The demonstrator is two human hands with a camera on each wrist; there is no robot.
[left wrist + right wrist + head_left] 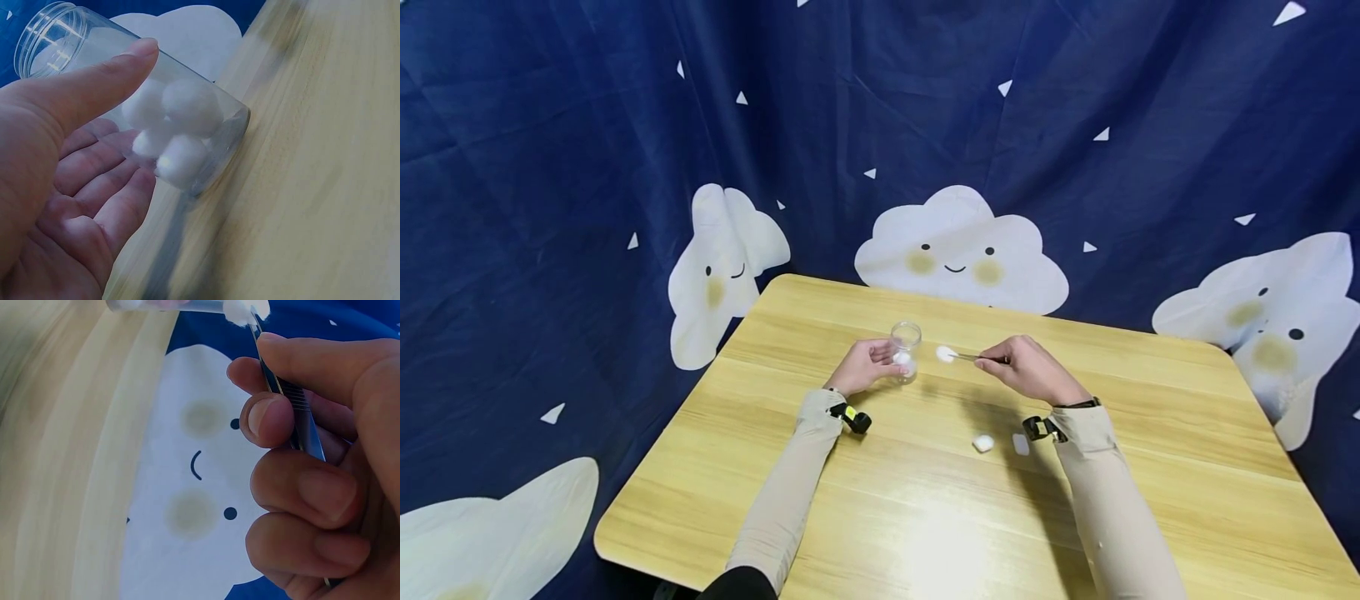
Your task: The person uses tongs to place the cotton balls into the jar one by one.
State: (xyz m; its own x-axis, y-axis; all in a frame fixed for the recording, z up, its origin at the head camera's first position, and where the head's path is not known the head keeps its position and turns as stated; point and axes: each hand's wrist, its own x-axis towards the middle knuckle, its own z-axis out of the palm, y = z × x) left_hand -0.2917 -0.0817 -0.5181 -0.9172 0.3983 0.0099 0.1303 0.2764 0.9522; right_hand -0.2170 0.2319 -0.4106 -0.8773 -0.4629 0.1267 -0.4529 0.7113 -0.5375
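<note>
A clear open-mouthed jar [906, 335] is in my left hand [862, 368], thumb on one side and fingers on the other. Several white cotton balls [190, 107] lie at its bottom, seen through the wall in the left wrist view. Whether its base touches the table I cannot tell. My right hand [1032, 372] grips metal tweezers [305, 432], fingers curled round them. At the tweezers' tips is another cotton ball [945, 354], just right of the jar and apart from it in the head view.
Two more white pieces, a cotton ball [982, 443] and a flatter rectangular one [1021, 444], lie on the wooden table [865, 500] near my right wrist. A blue curtain [925, 100] with cloud prints hangs behind the table's far edge.
</note>
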